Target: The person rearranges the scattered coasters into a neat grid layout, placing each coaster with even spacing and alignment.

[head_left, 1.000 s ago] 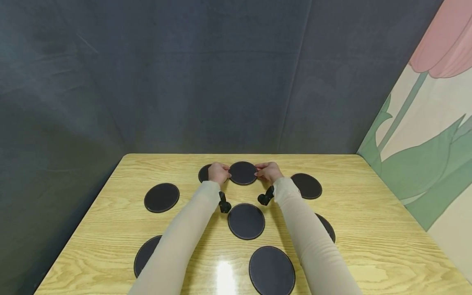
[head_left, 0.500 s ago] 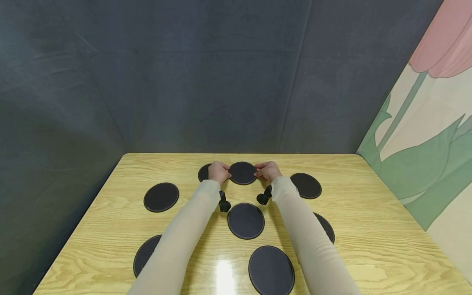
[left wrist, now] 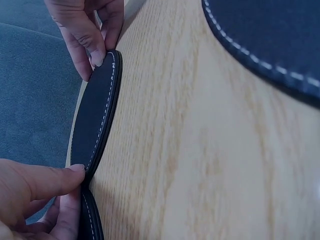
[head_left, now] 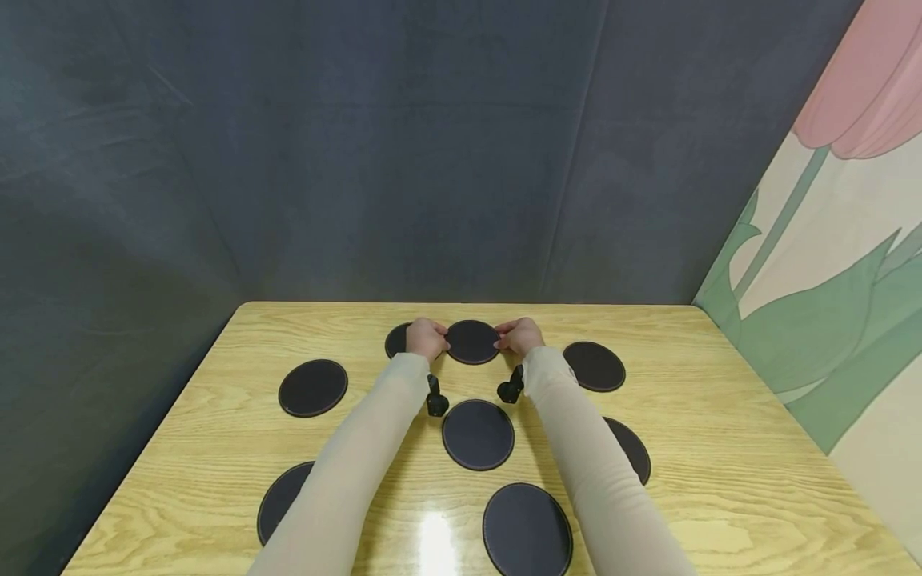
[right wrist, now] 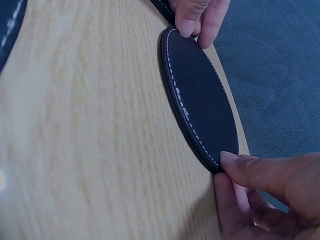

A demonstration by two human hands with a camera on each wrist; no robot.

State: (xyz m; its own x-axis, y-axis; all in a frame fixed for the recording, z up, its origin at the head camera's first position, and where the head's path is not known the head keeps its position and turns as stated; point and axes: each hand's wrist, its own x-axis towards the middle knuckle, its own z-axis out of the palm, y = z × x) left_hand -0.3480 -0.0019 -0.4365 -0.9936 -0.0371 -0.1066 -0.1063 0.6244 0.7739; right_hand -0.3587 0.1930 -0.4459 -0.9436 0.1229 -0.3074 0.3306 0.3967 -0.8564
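At the far edge of the table, a round black coaster [head_left: 473, 342] with pale edge stitching lies between both hands. My left hand [head_left: 426, 339] pinches its left side; in the left wrist view the thumb [left wrist: 55, 181] lies on top of the rim, with fingers beneath the edge. My right hand [head_left: 520, 336] pinches the opposite side, thumb [right wrist: 245, 167] on the stitched border. The coaster looks thick at its edge, as if layered. Another black coaster [head_left: 397, 339] sits partly hidden behind my left hand, nearly touching the held one.
More round black coasters lie spread over the wooden table [head_left: 216, 448]: one at left [head_left: 313, 388], one at right [head_left: 594, 366], one between the forearms [head_left: 479, 434], and others nearer. A dark cloth [head_left: 432, 160] hangs behind the table.
Both hands keep their places at the coaster's sides. The right wrist has turned slightly inward to the left, and the head view has shifted a little.
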